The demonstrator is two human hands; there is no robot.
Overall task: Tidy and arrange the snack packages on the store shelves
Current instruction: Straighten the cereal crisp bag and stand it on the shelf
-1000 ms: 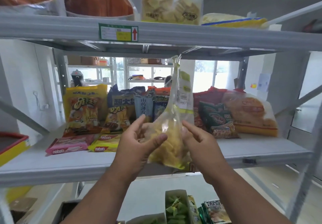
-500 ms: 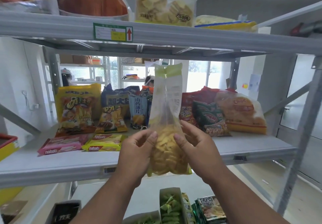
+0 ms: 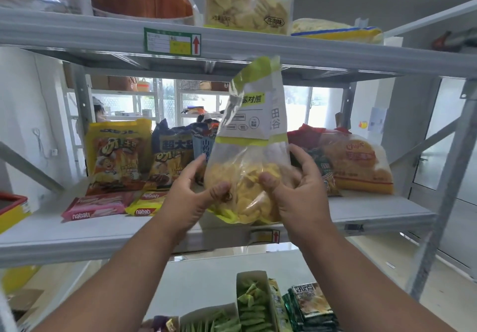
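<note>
Clear chip bag [image 3: 247, 166] upright, top leaning right; left hand [image 3: 191, 200] and right hand [image 3: 296, 192] pinch its lower half. Bottom edge meets grey middle shelf [image 3: 382, 209]; bright windows behind.

Clear bag of yellow chips [image 3: 245, 177], upright, white-and-green label above: held at its lower half between left hand [image 3: 191, 197] and right hand [image 3: 296, 189], thumbs pressed on the front. Middle shelf [image 3: 382, 210] behind: yellow snack bag [image 3: 116, 156], blue bag [image 3: 173, 156], two flat wafer packs [image 3: 98, 206], orange chip bag [image 3: 361, 164]. Lower shelf: green packets [image 3: 250, 303], possibly peas.
</note>
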